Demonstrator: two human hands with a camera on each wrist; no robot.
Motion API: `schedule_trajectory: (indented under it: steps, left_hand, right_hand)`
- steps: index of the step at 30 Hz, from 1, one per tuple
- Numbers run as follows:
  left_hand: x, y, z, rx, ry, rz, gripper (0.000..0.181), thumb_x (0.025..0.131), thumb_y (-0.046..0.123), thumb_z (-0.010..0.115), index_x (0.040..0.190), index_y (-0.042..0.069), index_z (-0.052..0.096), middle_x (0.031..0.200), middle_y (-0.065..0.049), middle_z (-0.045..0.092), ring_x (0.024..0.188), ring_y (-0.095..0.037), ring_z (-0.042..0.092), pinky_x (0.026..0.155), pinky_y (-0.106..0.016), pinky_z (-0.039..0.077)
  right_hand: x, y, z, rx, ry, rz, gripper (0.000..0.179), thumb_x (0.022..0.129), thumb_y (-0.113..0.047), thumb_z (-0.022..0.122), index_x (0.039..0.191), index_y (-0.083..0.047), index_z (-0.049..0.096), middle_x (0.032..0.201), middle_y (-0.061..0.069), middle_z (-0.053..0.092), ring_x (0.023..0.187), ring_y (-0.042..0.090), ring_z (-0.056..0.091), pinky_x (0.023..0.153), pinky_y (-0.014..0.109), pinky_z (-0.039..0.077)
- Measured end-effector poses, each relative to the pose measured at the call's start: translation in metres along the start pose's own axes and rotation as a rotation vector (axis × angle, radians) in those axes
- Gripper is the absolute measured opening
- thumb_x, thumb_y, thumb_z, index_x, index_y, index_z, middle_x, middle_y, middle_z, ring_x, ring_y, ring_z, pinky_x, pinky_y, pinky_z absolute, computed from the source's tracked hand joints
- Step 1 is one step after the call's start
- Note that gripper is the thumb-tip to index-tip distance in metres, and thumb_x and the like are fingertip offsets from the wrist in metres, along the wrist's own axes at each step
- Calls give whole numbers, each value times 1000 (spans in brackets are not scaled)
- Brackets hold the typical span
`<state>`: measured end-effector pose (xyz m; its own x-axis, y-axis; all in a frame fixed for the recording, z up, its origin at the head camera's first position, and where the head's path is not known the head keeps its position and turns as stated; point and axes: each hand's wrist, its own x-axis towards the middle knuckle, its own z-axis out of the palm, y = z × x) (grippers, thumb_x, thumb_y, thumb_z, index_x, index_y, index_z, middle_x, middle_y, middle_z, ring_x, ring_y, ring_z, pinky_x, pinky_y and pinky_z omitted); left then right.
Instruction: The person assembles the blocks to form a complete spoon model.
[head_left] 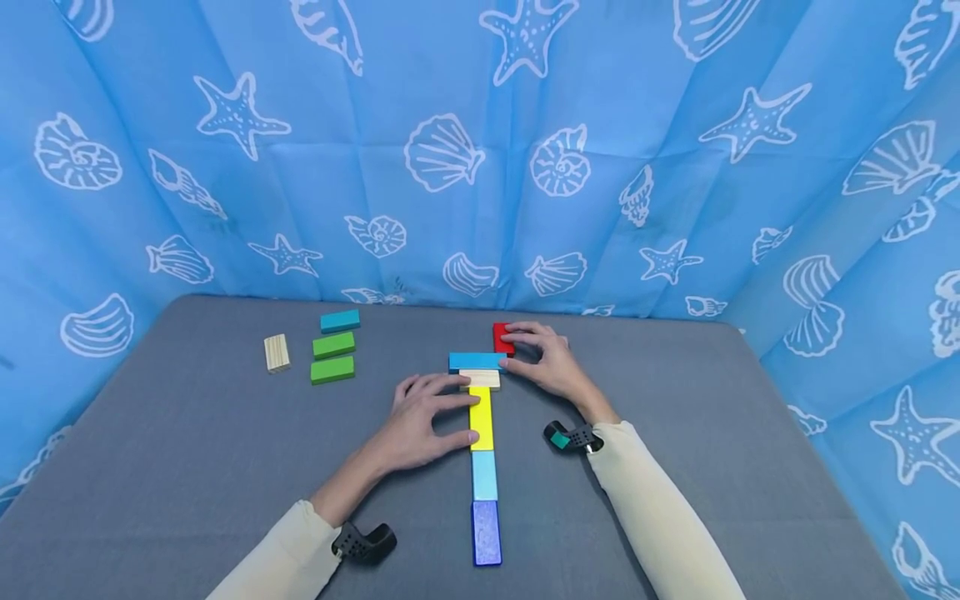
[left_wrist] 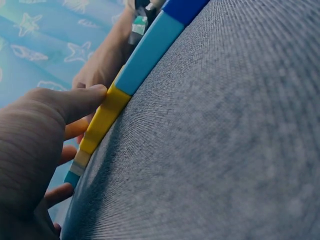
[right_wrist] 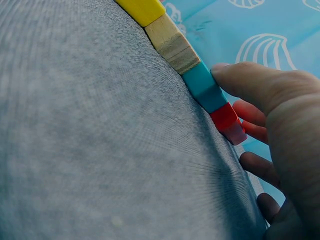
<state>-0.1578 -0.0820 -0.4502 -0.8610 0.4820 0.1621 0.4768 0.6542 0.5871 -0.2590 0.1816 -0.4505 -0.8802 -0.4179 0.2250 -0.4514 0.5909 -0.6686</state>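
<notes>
A column of blocks runs toward the person: a pale wooden block (head_left: 487, 380), a yellow block (head_left: 483, 421), a light blue block (head_left: 484, 475) and a dark blue block (head_left: 486, 533). Across its far end lies a blue block (head_left: 474, 362), with a red block (head_left: 501, 337) standing beyond its right end. My left hand (head_left: 416, 421) touches the yellow block with thumb and forefinger, another fingertip at the wooden block. My right hand (head_left: 551, 360) rests its thumb at the blue block's right end, while its fingertips touch the red block.
At the left lie a teal block (head_left: 341, 321), two green blocks (head_left: 333, 345) and another wooden block (head_left: 277, 353), apart from the column. A grey cloth (head_left: 187, 467) covers the table. Behind hangs a blue shell-patterned curtain (head_left: 337, 167). Each wrist wears a black camera mount (head_left: 365, 543).
</notes>
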Motion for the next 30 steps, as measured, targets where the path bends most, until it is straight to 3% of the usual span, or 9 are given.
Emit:
schedule_trajectory:
  steps: [6, 12, 20, 25, 30]
  left_hand:
    - [0, 3, -7, -54, 48, 4, 55, 89, 46, 75, 138, 24, 65, 152, -2, 49, 142, -33, 35, 112, -67, 14]
    - [-2, -9, -34, -79, 152, -22, 59, 89, 41, 77, 142, 19, 62, 151, -5, 49, 142, -35, 37, 113, -67, 18]
    - [-16, -59, -89, -22, 335, -109, 58, 93, 32, 75, 143, 7, 58, 147, -18, 50, 138, -43, 42, 109, -68, 27]
    - [-38, -93, -120, 23, 413, -234, 61, 95, 31, 73, 144, 0, 54, 147, -26, 46, 137, -51, 37, 106, -75, 22]
    - [-63, -122, -136, 24, 449, -351, 67, 96, 36, 70, 148, -2, 48, 152, -30, 39, 139, -56, 31, 106, -77, 20]
  right_hand:
    - [0, 0, 1, -8, 2, 16, 47, 89, -26, 80, 133, -12, 68, 144, 12, 55, 136, 35, 41, 109, 65, 20]
    - [0, 1, 2, -14, 2, 17, 48, 89, -25, 79, 133, -11, 68, 144, 12, 54, 135, 34, 42, 108, 62, 22]
    - [0, 1, 1, -13, 0, 23, 48, 89, -25, 80, 134, -12, 68, 144, 12, 54, 135, 34, 42, 107, 61, 23]
    - [0, 2, 2, -15, -1, 34, 48, 89, -26, 80, 133, -12, 68, 144, 11, 54, 135, 34, 41, 108, 61, 23]
    - [1, 1, 2, -9, -1, 31, 48, 89, -26, 80, 133, -12, 68, 144, 11, 54, 135, 34, 41, 108, 61, 23]
